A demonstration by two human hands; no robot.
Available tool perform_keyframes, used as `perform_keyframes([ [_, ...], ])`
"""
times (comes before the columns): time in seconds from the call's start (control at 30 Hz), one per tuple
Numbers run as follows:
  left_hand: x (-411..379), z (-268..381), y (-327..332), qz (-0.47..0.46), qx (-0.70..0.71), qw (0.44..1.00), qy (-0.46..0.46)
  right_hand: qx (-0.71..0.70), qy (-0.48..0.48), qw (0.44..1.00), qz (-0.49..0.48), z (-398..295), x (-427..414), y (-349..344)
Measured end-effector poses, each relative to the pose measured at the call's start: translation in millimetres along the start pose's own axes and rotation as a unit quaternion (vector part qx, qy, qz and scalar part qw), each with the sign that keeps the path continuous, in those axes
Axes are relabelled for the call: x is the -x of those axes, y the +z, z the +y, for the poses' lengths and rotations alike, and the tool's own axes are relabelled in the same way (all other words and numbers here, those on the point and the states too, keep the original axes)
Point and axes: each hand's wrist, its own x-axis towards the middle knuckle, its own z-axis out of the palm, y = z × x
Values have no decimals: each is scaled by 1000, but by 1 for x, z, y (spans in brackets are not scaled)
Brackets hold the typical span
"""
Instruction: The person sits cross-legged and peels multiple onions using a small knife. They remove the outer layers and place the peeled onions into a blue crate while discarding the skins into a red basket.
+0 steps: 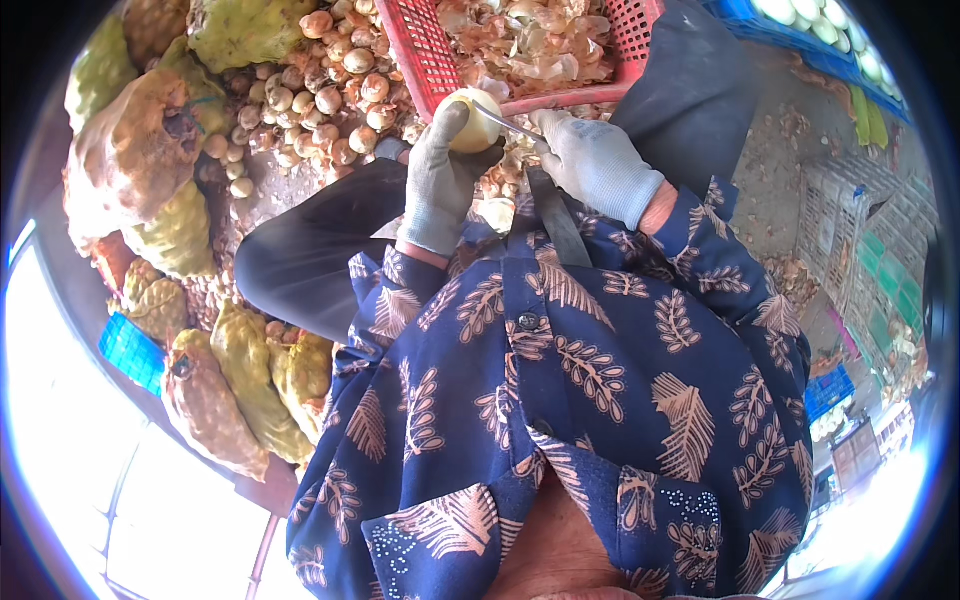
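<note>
A pale, mostly peeled onion (474, 133) rests in my left hand (442, 176), which wears a grey-white work glove and has its thumb along the near side. My right hand (592, 154), gloved the same way, grips a small knife (504, 121); its handle is mostly hidden in the fist. The metal blade reaches left and its tip lies against the onion's upper face. Just beyond both hands stands a red plastic crate (559, 100) heaped with dry onion skins (529, 49).
Loose unpeeled onions (328, 100) cover the floor at left, beside filled mesh sacks (127, 150). Peeled onions (823, 30) fill a blue crate (772, 34) at upper right. White plastic crates (840, 225) stand on the right. My bent knee (292, 247) lies left of the hands.
</note>
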Motion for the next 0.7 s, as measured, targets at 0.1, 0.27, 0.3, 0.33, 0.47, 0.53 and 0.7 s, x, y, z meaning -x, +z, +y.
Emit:
perform_keyframes([
  [0.1, 2, 1, 0, -19, -18, 1000, 14, 14, -11, 1000, 0, 5, -2, 3],
  [0.27, 7, 6, 6, -12, -96, 994, 42, -6, 12, 1000, -1, 11, -10, 11],
  [0.3, 6, 6, 4, -6, -102, 994, 51, -19, 17, 1000, -6, 11, -13, 13],
  [0.33, 4, 5, 1, 0, -107, 992, 60, -78, 32, 996, -36, 10, -16, 14],
  [0.47, 7, 6, 9, 29, -184, 973, 135, -127, 35, 990, -53, 11, -18, 17],
  [0.53, 13, 13, 15, 67, -348, 914, 200, -76, 25, 996, -30, 10, -18, 17],
  [0.7, 13, 17, 19, 105, -501, 813, 280, -139, 36, 988, -56, 10, -23, 17],
])
